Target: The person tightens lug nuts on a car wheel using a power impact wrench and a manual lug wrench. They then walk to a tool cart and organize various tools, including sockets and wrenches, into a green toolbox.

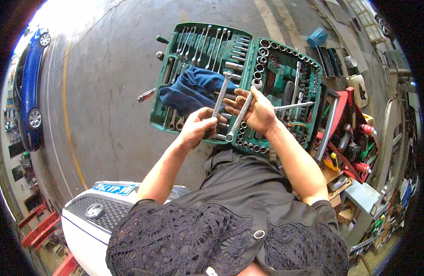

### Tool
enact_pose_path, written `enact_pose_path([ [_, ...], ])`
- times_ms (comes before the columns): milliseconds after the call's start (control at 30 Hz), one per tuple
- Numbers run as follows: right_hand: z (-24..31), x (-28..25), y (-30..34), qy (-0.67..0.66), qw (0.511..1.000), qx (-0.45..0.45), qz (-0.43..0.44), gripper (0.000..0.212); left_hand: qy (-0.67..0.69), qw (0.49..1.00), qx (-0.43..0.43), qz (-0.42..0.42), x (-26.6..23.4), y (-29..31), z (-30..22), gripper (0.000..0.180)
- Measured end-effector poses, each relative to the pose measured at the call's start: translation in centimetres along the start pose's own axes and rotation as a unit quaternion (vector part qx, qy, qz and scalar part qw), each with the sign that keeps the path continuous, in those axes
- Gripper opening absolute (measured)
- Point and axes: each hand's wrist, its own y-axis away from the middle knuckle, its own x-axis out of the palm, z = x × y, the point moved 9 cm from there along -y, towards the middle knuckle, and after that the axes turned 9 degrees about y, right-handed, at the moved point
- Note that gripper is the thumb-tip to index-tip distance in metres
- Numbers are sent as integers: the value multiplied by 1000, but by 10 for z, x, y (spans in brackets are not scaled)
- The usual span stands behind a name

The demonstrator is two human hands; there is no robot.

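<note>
Centre frame, above open green tool case (175, 120). Left hand (197, 126) clenched round a combination wrench (220, 95), shaft pointing up-frame, slightly right. Just right, right hand (257, 112) grasps a second wrench (242, 112), axis slanting lower left to upper right. Blue cloth (189, 88) lies upper left of hands.

blue licence plate (114, 188) on white car (83, 230)
</note>
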Motion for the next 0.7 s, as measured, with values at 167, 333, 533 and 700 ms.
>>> enact_pose_path([
  [167, -3, 9, -4, 130, 989, 19, -68, 41, -122, 985, 43, -114, -45, 3, -22, 14],
  [333, -5, 40, -40, 193, 979, 2, -58, 37, -201, 974, 90, -48, -37, 0, -41, 23],
  [533, 15, 30, -33, 221, 966, -87, -102, 30, -482, 815, 315, -73, -9, -3, -89, 30],
  [700, 26, -6, 7, 81, 986, -96, -111, 21, -725, 619, 240, -184, -39, -29, -111, 37],
])
